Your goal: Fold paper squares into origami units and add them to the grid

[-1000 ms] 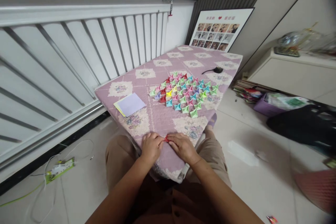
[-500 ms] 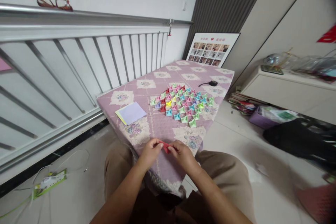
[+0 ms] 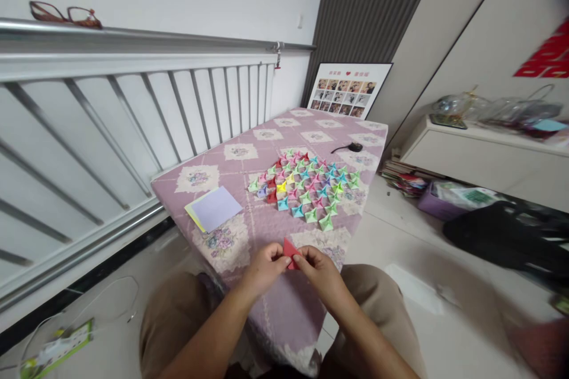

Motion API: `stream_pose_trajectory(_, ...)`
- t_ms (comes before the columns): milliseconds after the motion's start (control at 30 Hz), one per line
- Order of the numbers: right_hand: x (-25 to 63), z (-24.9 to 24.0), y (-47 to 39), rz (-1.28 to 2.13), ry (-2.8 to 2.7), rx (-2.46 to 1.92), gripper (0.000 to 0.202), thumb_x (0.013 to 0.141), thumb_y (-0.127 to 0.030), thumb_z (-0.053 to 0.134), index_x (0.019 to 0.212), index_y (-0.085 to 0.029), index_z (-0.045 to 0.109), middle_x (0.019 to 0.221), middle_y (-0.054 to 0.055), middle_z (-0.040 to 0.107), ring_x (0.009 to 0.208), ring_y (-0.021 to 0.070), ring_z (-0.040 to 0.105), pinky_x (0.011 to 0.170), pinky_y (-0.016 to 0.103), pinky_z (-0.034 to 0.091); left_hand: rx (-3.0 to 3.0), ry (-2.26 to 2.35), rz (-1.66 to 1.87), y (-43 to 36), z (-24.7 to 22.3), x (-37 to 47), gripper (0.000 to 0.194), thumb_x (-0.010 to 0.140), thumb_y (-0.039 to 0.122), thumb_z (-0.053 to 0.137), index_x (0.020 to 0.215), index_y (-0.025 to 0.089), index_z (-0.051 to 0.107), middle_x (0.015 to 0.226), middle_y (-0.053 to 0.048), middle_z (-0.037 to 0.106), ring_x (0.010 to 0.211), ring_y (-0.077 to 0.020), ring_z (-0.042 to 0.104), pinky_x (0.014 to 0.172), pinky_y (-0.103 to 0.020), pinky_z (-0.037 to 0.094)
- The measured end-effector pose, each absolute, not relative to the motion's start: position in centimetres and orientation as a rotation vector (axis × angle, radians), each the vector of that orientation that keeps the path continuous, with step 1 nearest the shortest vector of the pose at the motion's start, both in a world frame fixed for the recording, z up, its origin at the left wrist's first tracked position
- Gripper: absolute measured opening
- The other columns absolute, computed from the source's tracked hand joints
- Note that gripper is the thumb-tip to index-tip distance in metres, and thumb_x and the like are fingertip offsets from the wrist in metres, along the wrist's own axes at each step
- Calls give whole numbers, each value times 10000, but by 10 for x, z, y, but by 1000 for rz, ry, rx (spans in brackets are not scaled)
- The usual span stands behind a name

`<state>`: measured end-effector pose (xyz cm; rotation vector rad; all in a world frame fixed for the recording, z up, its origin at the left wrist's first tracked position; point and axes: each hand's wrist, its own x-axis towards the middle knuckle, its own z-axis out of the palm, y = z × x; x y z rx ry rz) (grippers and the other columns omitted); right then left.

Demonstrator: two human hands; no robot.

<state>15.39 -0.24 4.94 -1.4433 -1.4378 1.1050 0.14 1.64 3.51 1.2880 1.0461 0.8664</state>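
Note:
A small folded piece of red paper point(image 3: 291, 253) is held up over the near end of the table, its pointed tip upward. My left hand point(image 3: 268, 269) pinches its left side, and my right hand point(image 3: 319, 272) pinches the right side, the two thumbs close together at its front. Beyond my hands, several folded paper stars point(image 3: 306, 186) in green, blue, pink, red and yellow stand in rows on the tablecloth. A stack of paper sheets point(image 3: 217, 208), lilac on top with yellow-green beneath, lies to the left.
The pink floral tablecloth point(image 3: 267, 308) covers a narrow table beside a white railing point(image 3: 186, 112). A small black object with a cord point(image 3: 354, 147) lies at the far right. Glasses point(image 3: 66, 15) rest on the rail. A power strip point(image 3: 62, 348) sits on the floor at left.
The red paper has turned from lying flat and slanted between my fingers to a raised, pointed shape. Both hands have come closer together, and the view has shifted slightly.

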Motion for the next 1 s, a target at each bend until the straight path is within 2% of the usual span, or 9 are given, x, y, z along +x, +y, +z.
stream_pose_trajectory(100,153,47,15,1098,-1379,-1464,279,756,-465,574,675,-198,560,627,-19,545,607,133,483,605,251,393,1351,1049,795,37,35,-1,131,758,282,550,714,161,526,644,43,487,597,-95,434,589,-216,337)
stream_pose_trajectory(300,142,37,56,1096,-1268,-1420,301,732,-488,623,702,-191,585,660,-5,566,629,143,497,621,265,407,1442,932,706,88,24,-11,122,761,267,545,786,155,587,749,14,568,705,-130,506,683,-241,382)
stream_pose_trajectory(467,132,27,81,1075,-1216,-1451,328,730,-518,632,700,-195,588,653,-8,562,619,140,490,607,262,401,1448,848,643,118,15,-26,76,743,198,509,764,161,572,704,30,535,657,-112,471,649,-227,361)
stream_pose_trajectory(767,110,19,97,1208,-1109,-1439,405,687,-578,667,657,-192,546,601,-29,521,568,112,441,568,246,365,1397,868,577,132,11,-50,66,739,208,515,739,171,570,682,35,546,624,-105,464,598,-228,337)
stream_pose_trajectory(1000,103,22,92,1100,-1059,-1480,369,710,-544,675,693,-188,579,617,-23,532,577,116,445,564,243,367,1361,950,594,128,5,-52,99,746,257,546,682,184,528,623,41,537,603,-112,488,576,-232,345)
